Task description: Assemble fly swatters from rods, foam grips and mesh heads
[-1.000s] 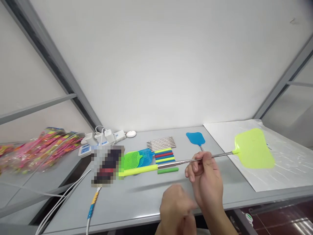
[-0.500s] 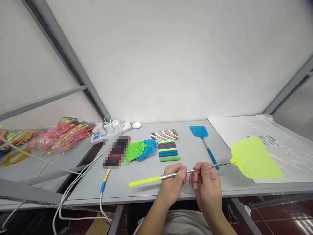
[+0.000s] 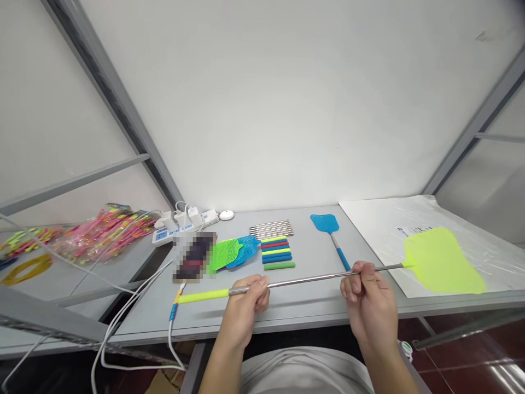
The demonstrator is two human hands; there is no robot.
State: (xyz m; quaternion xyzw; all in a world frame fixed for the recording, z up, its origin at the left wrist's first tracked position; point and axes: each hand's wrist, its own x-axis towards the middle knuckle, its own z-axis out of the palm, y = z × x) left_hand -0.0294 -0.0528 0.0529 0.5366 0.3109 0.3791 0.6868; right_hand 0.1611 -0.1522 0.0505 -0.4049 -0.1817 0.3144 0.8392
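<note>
A yellow fly swatter point(image 3: 443, 261) with a telescopic metal rod is held level above the table's front part. My left hand point(image 3: 246, 303) is closed round the thick end of the rod, just right of the yellow grip. My right hand point(image 3: 367, 290) pinches the thin rod near the swatter head. Behind the rod lies a blue fly swatter point(image 3: 325, 223) with a short metal neck and blue handle. Left of it are several coloured handle grips point(image 3: 276, 251) in a row, a loose green grip point(image 3: 279, 266), and a bundle of metal rods point(image 3: 271, 227).
Green and blue swatter heads point(image 3: 227, 253) lie stacked beside a blurred-out rectangular object point(image 3: 196, 257). A power strip point(image 3: 184, 225) with chargers and white cables point(image 3: 135, 295) is at left. A white wrapped sheet point(image 3: 377, 241) covers the table's right. Bagged pink items point(image 3: 106, 235) lie on the neighbouring table.
My hands have moved apart, the left to the left and the right to the right. The metal rod between them is now longer. The view has shifted slightly.
</note>
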